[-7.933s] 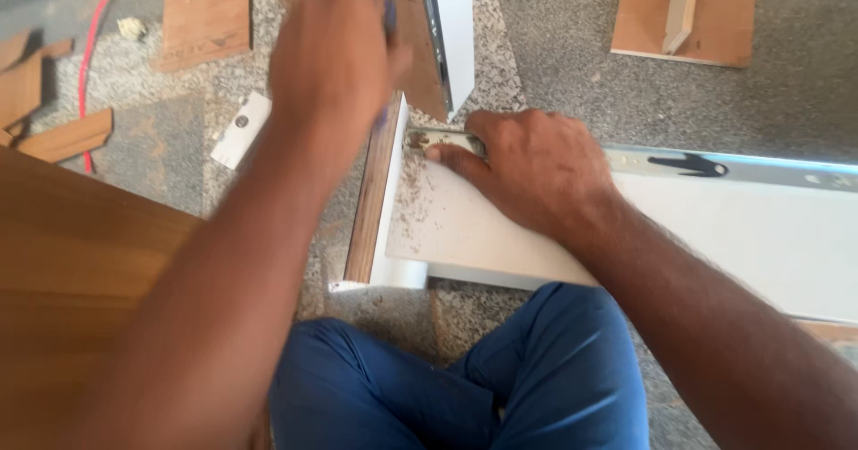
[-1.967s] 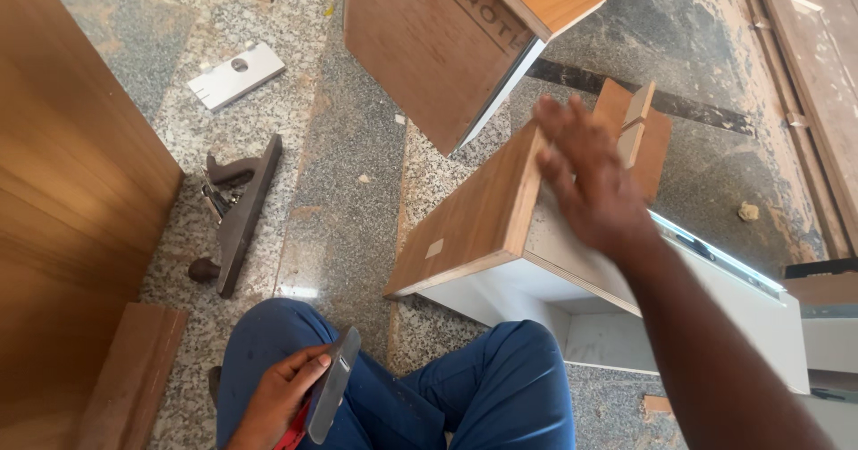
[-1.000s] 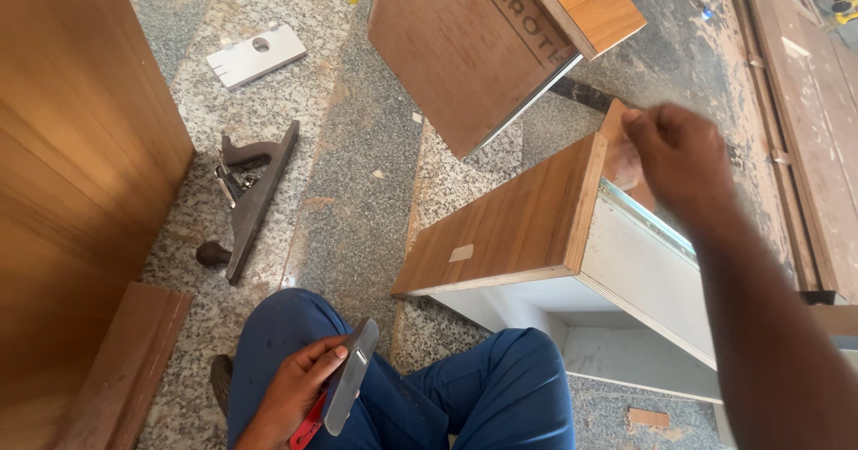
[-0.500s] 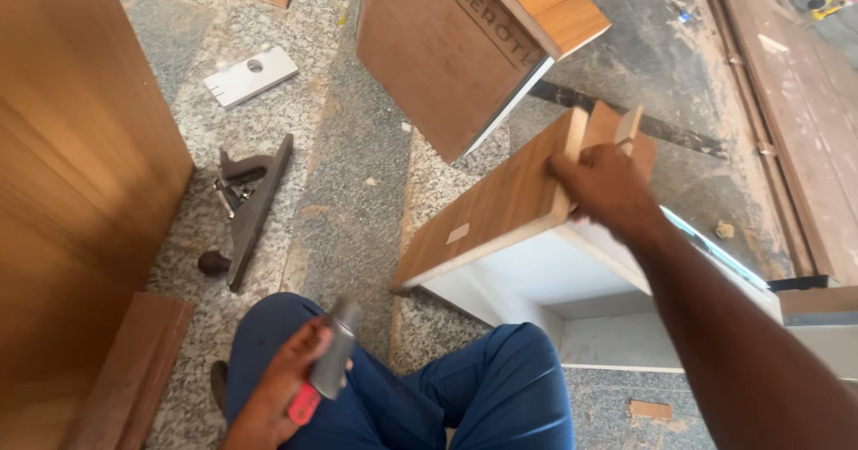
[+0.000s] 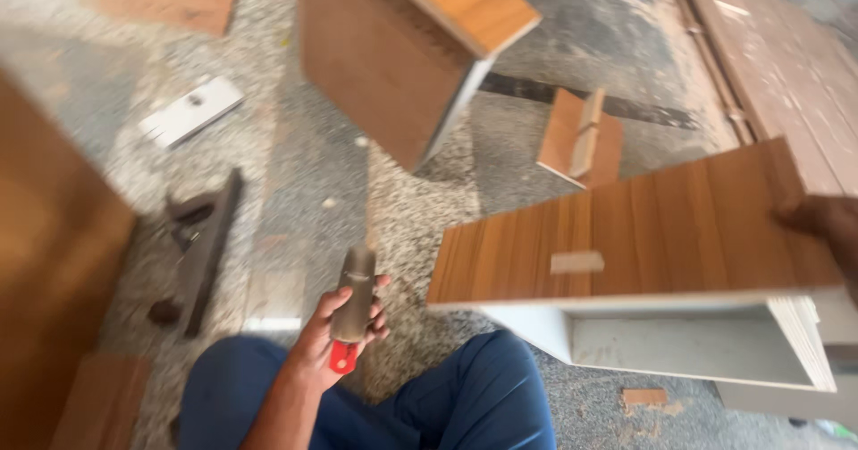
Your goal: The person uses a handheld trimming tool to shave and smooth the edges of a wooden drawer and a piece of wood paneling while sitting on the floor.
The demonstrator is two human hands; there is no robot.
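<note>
**Box tipped onto its side, tool lifted**

Half a second ago the left hand (image 5: pixel 335 343) held the tool low over the knee; now it has lifted it to lower centre of the frame. Its fingers clench the tool (image 5: pixel 354 294), a grey body with a red end. The shot is blurred, so I cannot tell what kind of tool it is.

The right hand (image 5: pixel 827 231) has moved from the box's near corner to the right edge of the frame and grips the far end of the box (image 5: pixel 643 235). The box has swung round: its wood-grain panel now faces up and its white inside opens toward the camera. This exposes the cavity for work.

The cavity looks empty. A small tan label (image 5: pixel 576 262) sits on the panel. A hand plane (image 5: pixel 201 253) lies at left, well apart.
</note>
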